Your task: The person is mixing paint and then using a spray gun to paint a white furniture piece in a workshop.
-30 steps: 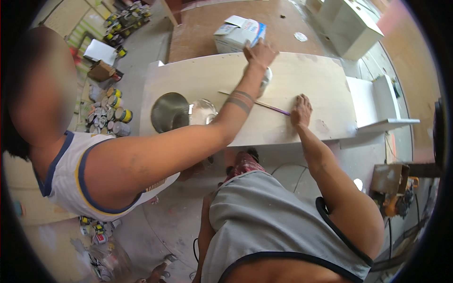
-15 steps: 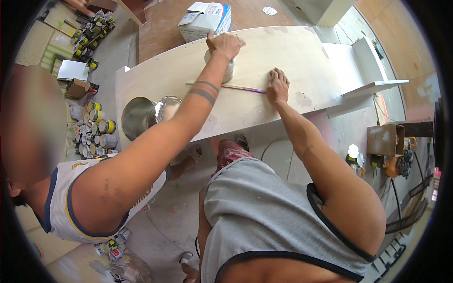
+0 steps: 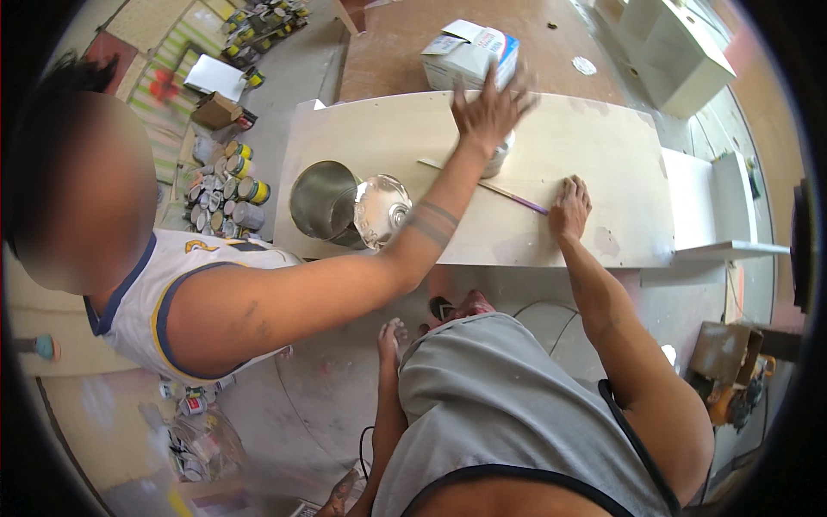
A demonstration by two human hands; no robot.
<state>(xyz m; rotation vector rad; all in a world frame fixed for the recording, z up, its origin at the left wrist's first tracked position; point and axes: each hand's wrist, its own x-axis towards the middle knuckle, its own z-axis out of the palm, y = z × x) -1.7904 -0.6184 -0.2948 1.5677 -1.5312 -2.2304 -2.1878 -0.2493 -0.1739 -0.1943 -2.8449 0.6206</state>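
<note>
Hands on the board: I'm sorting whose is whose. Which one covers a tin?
The co-worker's hand, spread over the small tin; the wearer's right hand lies flat on the white board.

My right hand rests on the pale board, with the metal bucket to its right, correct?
No: the head view shows the metal bucket left of your right hand, not right. The hand does rest on the pale board.

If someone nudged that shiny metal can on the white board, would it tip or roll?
The metal can looks open-topped and empty, so probably light and easily shoved. It appears upright on the white board, so sliding seems likelier than rolling; near the edge, it might topple off.
</note>
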